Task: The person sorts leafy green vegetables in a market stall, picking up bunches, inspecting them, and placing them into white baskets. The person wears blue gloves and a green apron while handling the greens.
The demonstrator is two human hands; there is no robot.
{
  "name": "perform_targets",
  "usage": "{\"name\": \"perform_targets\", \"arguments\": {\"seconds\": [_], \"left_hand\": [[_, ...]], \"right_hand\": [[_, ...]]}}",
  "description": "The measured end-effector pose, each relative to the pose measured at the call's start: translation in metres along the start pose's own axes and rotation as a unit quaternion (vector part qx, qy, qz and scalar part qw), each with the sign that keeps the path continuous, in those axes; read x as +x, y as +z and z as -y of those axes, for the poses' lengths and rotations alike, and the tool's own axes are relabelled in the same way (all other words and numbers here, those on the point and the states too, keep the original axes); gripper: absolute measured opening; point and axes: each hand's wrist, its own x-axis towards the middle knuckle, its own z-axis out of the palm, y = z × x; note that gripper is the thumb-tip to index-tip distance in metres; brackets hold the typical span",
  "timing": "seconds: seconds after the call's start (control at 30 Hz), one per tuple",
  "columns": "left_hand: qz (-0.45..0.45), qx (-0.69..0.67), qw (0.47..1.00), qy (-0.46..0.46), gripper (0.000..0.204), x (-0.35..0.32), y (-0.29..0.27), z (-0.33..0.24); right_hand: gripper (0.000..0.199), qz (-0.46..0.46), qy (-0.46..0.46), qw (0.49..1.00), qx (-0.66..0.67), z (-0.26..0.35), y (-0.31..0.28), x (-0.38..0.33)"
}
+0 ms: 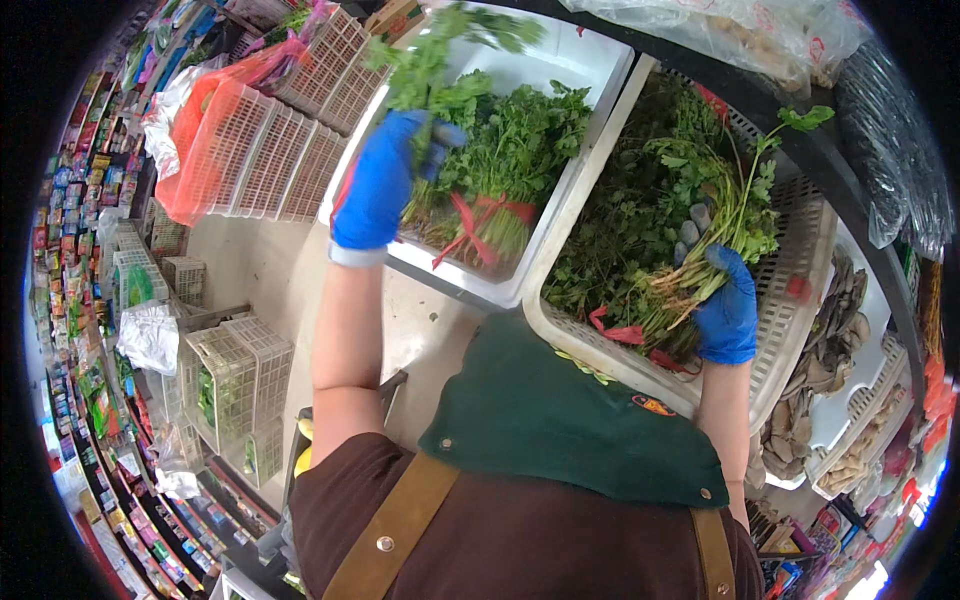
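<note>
Green apron bib point(570, 420) sits closest below us. Our left hand point(385, 185), blue-gloved, has its grip closed round a leafy herb sprig point(425, 65) lifted over the white tray point(600, 70) at upper centre. Our right hand point(728, 310) clasps a loose herb bunch point(715, 235) by its stems above the slatted white crate point(800, 250). We judge both light, limp, bruisable; best held at the stems.
</note>
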Motion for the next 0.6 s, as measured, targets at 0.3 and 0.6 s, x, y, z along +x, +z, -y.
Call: {"name": "perform_targets", "arguments": {"seconds": [0.3, 0.6], "left_hand": [[0.026, 0.397, 0.916, -0.044, 0.034, 0.072, -0.124, 0.174], [-0.010, 0.269, 0.949, 0.164, 0.023, 0.019, 0.020, 0.062]], "right_hand": [[0.049, -0.030, 0.008, 0.998, -0.061, 0.000, 0.009, 0.012], [0.056, -0.012, 0.044, 0.997, -0.063, 0.006, -0.006, 0.015]]}}
